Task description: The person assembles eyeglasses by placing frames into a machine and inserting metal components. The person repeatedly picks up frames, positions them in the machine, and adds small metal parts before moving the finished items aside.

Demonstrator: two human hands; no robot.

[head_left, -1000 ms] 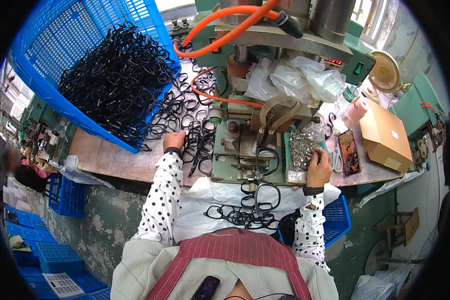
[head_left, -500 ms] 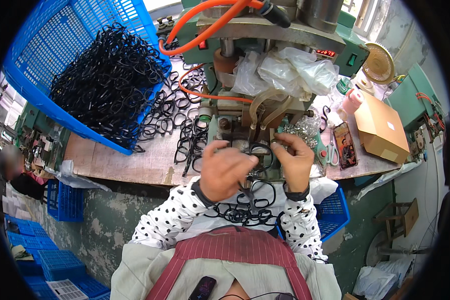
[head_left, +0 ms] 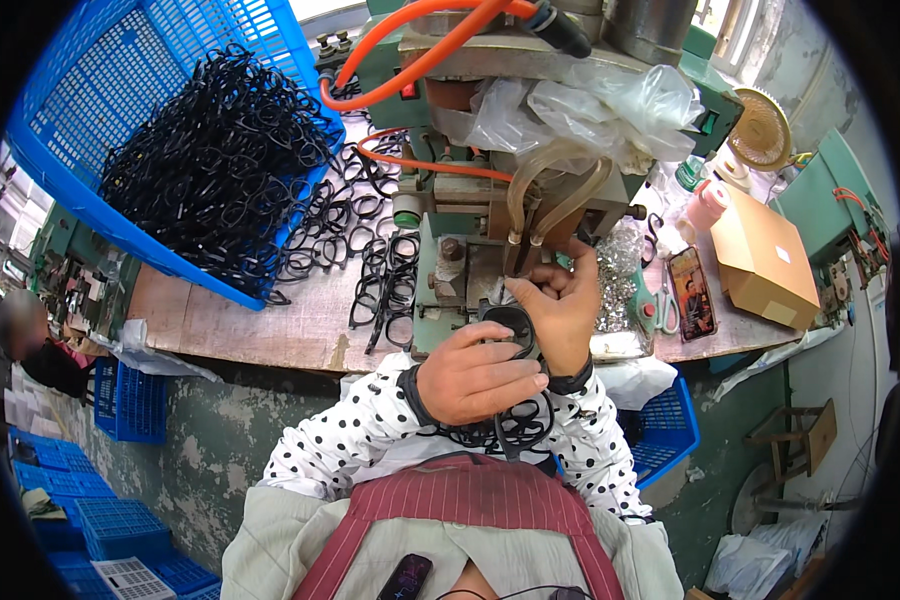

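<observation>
My left hand [head_left: 480, 376] is curled over a black eyeglass frame [head_left: 510, 318], whose rim shows above the fingers at the front of a green press [head_left: 432, 322]. Beside it my right hand [head_left: 562, 312] is closed, thumb and forefinger together just below two clear bent tubes [head_left: 560, 205]; what they pinch is too small to make out. A further black frame [head_left: 526, 425] hangs below my left hand, over several others in front of my apron. Crumpled clear plastic [head_left: 595, 115] covers part of the press head.
At the left stands a blue crate [head_left: 185, 270] heaped with black frames; more frames [head_left: 382, 285] lie beside the press. To the right are small metal parts [head_left: 618, 290], scissors [head_left: 667, 310], a phone [head_left: 692, 292] and a cardboard box [head_left: 765, 255]. Another blue crate [head_left: 662, 430] sits below the table.
The press head with its plastic and tubes has risen. My left hand has moved down and right onto the frame. My right hand has shifted left, its fingers now beneath the tubes.
</observation>
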